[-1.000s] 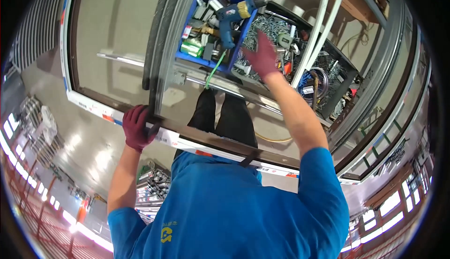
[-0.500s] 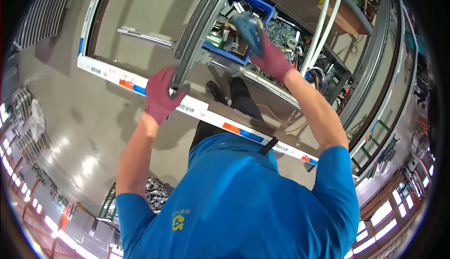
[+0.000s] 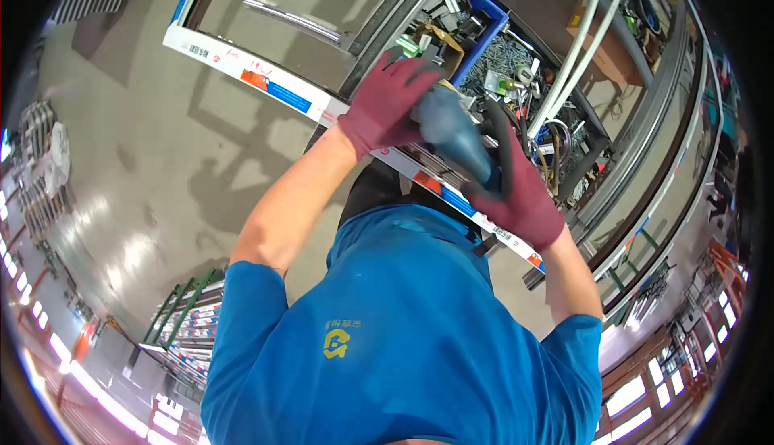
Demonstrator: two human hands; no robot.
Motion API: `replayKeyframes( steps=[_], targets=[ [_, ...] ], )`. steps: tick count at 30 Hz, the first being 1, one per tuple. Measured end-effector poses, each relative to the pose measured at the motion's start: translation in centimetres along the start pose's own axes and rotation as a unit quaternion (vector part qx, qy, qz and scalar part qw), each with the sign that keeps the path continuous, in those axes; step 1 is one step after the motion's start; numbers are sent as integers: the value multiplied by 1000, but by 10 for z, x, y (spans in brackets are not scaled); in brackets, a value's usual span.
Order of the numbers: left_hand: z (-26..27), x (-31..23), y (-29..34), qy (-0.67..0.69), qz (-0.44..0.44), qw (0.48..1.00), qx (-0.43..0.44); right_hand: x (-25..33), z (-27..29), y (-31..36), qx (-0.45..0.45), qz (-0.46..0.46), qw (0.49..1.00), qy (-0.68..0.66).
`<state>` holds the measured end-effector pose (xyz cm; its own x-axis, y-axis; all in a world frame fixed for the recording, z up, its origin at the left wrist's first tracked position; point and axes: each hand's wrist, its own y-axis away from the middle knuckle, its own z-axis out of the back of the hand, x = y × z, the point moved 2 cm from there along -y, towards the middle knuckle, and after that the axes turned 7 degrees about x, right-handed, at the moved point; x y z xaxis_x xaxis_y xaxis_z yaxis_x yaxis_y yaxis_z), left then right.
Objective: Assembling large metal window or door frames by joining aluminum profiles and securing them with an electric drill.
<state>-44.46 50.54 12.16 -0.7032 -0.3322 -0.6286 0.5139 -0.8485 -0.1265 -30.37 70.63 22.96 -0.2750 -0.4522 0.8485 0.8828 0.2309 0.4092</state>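
Note:
A blue power drill, blurred by motion, is in my right hand, with maroon-gloved fingers closed round its handle end. My left hand, also in a maroon glove, is at the drill's front end, over the corner where a dark crossbar meets the white-taped metal frame. Its fingers are bent together, and what they pinch is hidden behind the drill and glove. The frame crosses in front of my waist.
A blue bin of small metal parts and green packets stands beyond the crossbar. Beside it lie many loose screws. Two white rods slant over the right side. A stacked rack stands at lower left.
My right hand has brought the drill from over the blue bin toward me, down to the frame. My left hand has moved right along the frame to the drill's front end.

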Motion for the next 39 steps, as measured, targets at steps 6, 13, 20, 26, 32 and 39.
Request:
replayKeyframes(
  steps=[6, 13, 20, 26, 32, 39],
  targets=[
    [-3, -21, -23, -104, 21, 994, 23, -50, 42, -39, 66, 34, 990, -122],
    [22, 30, -12, -153, 126, 979, 42, -131, 111, -77, 155, -75, 939, -297],
    [19, 105, 49, -248, 250, 935, 47, -182, 155, -114, 223, -79, 935, -264],
    [29, 92, 33, -189, 360, 911, 67, -177, 128, -150, 325, -112, 896, -282],
    [23, 100, 35, -181, 348, 916, 82, -188, 108, -169, 334, -142, 873, -326],
    [23, 96, 37, -175, 342, 921, 66, -205, 98, -172, 276, -134, 886, -349]
  ],
)
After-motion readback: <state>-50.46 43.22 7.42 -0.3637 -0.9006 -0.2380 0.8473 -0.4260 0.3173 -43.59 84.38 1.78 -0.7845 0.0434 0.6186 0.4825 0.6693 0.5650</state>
